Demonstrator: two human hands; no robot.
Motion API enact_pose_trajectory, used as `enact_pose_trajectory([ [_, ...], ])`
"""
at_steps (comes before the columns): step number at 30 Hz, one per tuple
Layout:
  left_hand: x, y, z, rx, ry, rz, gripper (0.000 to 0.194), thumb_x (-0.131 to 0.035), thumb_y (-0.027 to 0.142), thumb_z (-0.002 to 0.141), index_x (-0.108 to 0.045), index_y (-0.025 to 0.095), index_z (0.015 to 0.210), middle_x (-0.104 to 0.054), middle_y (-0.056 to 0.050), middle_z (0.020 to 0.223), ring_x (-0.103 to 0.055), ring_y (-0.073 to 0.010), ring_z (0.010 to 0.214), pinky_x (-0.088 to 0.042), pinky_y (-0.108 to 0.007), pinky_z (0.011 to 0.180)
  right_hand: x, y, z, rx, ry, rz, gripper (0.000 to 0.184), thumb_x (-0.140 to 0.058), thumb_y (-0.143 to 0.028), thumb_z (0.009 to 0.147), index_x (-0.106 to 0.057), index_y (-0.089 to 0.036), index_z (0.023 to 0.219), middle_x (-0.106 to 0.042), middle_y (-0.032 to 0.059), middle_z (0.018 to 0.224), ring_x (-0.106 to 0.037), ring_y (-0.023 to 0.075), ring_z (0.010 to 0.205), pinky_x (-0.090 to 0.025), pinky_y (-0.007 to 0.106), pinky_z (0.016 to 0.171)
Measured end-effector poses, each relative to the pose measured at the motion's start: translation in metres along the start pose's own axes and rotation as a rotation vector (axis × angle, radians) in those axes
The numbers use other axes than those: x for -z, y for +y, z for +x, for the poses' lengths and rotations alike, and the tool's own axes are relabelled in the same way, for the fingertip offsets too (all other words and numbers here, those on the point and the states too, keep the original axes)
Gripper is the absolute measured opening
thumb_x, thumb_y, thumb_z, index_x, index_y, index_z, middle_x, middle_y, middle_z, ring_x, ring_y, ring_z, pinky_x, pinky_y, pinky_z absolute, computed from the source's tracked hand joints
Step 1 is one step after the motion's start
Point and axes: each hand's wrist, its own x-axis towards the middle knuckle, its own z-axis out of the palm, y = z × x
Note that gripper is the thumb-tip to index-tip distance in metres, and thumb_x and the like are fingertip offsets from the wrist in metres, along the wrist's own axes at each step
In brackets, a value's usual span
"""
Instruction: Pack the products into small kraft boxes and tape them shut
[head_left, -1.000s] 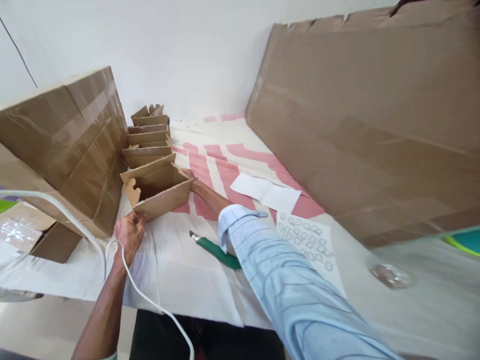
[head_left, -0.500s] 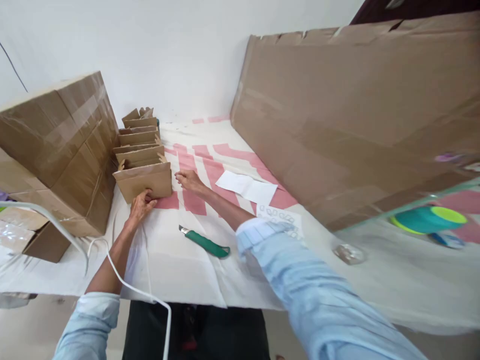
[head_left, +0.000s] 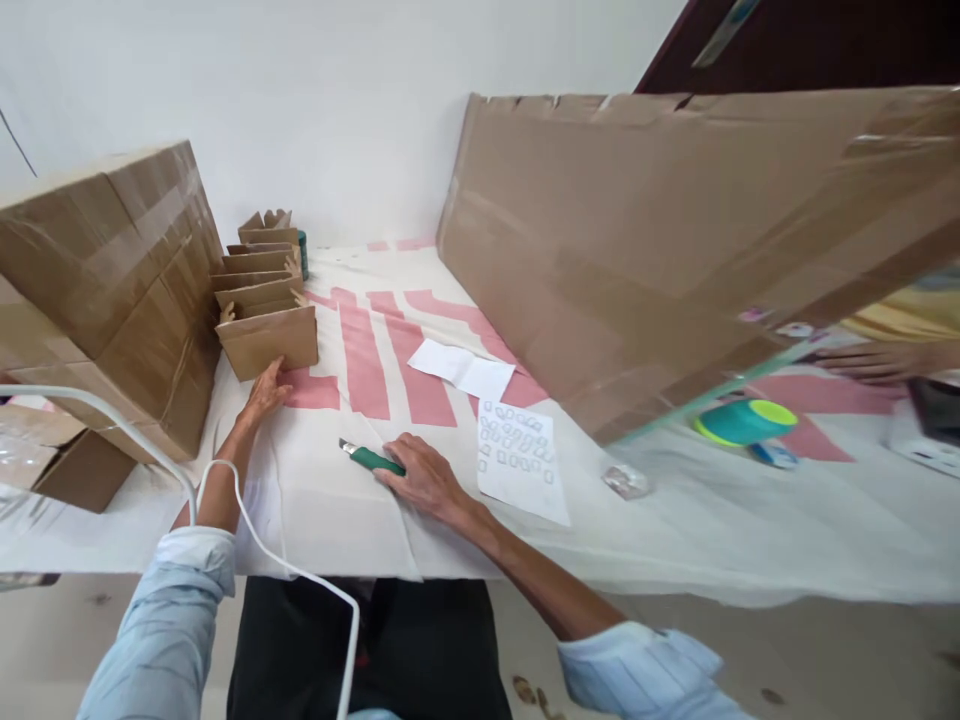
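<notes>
My right hand [head_left: 427,475] is closed over the rear of a green utility knife [head_left: 371,460], which lies on the cloth with its blade end pointing left. The palm hides the rest of the handle. Over to the left, my left hand [head_left: 266,392] is at the lower front edge of a small open cardboard box [head_left: 271,342]. Its fingers stretch forward and seem to touch the box. Behind that box, several similar cardboard boxes [head_left: 259,262] stand in a row with flaps raised.
Large taped cartons [head_left: 150,270] rise at the left. A big cardboard panel [head_left: 637,240] leans across the right. Printed paper [head_left: 525,455], a clear plastic item [head_left: 626,482] and a teal-and-yellow item [head_left: 742,422] lie right. A white cable [head_left: 285,570] crosses the front. Another person's hand [head_left: 862,362] shows far right.
My right hand has come back from beside the front box and down onto the utility knife. My left hand stays by the box, fingers now more extended. The view has shifted right.
</notes>
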Motion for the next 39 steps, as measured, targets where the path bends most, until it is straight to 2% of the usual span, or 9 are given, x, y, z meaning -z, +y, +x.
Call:
enact_pose_trajectory([
  [5,0.008,0.004,-0.049,-0.081,-0.004,0.012,0.071,-0.068,0.013,0.078,-0.061,0.017,0.149,-0.065,-0.017,0.151,-0.064,-0.0328,0.132,-0.052,-0.051,0.115,-0.019,0.001,-0.011,0.046,0.09,-0.009,0.014,-0.065,-0.036,0.092,-0.07,-0.025,0.099,-0.069,0.0074,0.098,-0.066,0.0278,0.096,-0.049,0.039,0.085],
  [13,0.032,0.011,-0.159,-0.107,0.018,0.046,0.053,-0.074,0.018,0.083,-0.072,0.02,0.136,-0.074,-0.014,0.133,-0.072,-0.0267,0.112,-0.06,-0.044,0.102,-0.038,0.023,-0.028,0.079,0.193,0.178,0.027,-0.056,-0.05,0.092,-0.07,-0.028,0.098,-0.072,0.0093,0.094,-0.071,0.0316,0.09,-0.055,0.044,0.079],
  [18,0.058,0.014,-0.213,-0.119,0.004,-0.004,0.043,-0.069,0.02,0.087,-0.075,0.019,0.129,-0.076,-0.014,0.13,-0.073,-0.0262,0.11,-0.063,-0.039,0.088,-0.021,0.018,-0.042,-0.052,0.26,0.278,0.036,-0.059,-0.059,0.086,-0.07,-0.026,0.094,-0.073,0.0099,0.092,-0.07,0.0306,0.085,-0.055,0.042,0.077],
  [22,0.076,0.0,-0.227,-0.055,0.145,0.039,0.035,-0.063,0.025,0.091,-0.076,0.019,0.123,-0.077,-0.012,0.129,-0.074,-0.0261,0.11,-0.063,-0.039,0.089,0.003,0.015,-0.048,-0.223,0.329,0.402,0.044,-0.058,-0.061,0.085,-0.072,-0.022,0.099,-0.077,0.0113,0.097,-0.069,0.0283,0.085,-0.056,0.042,0.081],
  [24,0.073,-0.007,-0.228,-0.073,0.155,0.093,0.035,-0.064,0.03,0.092,-0.076,0.02,0.124,-0.076,-0.012,0.133,-0.073,-0.0281,0.118,-0.061,-0.044,0.1,0.012,0.018,-0.05,-0.265,0.372,0.431,0.046,-0.058,-0.06,0.085,-0.072,-0.02,0.102,-0.078,0.0116,0.099,-0.068,0.0279,0.086,-0.056,0.042,0.082],
  [27,0.053,-0.011,-0.241,-0.109,0.093,0.237,0.045,-0.067,0.038,0.093,-0.072,0.019,0.134,-0.069,-0.016,0.148,-0.064,-0.0328,0.138,-0.049,-0.051,0.12,0.016,0.024,-0.056,-0.255,0.39,0.397,0.043,-0.06,-0.057,0.086,-0.073,-0.02,0.102,-0.078,0.0119,0.102,-0.068,0.028,0.089,-0.055,0.043,0.086],
  [32,0.016,-0.015,-0.286,0.001,0.104,0.519,0.06,-0.064,0.048,0.098,-0.061,0.014,0.148,-0.049,-0.025,0.166,-0.042,-0.0416,0.158,-0.036,-0.061,0.126,-0.001,0.024,-0.067,-0.234,0.292,0.202,0.036,-0.06,-0.049,0.086,-0.073,-0.019,0.103,-0.075,0.0128,0.103,-0.067,0.0285,0.093,-0.053,0.041,0.087],
  [35,0.013,-0.023,-0.306,0.004,0.129,0.568,0.059,-0.058,0.048,0.102,-0.06,0.016,0.151,-0.048,-0.024,0.167,-0.041,-0.0412,0.159,-0.034,-0.062,0.127,-0.014,0.022,-0.07,-0.213,0.251,0.061,0.031,-0.057,-0.043,0.089,-0.073,-0.02,0.104,-0.074,0.0133,0.104,-0.066,0.0297,0.098,-0.052,0.04,0.089],
  [39,0.024,-0.026,-0.322,0.016,0.103,0.569,0.057,-0.058,0.047,0.102,-0.061,0.018,0.15,-0.047,-0.023,0.168,-0.042,-0.041,0.159,-0.034,-0.06,0.128,-0.023,0.021,-0.076,-0.165,0.286,-0.084,0.029,-0.054,-0.038,0.093,-0.073,-0.019,0.102,-0.072,0.0158,0.104,-0.063,0.0318,0.102,-0.05,0.042,0.093],
])
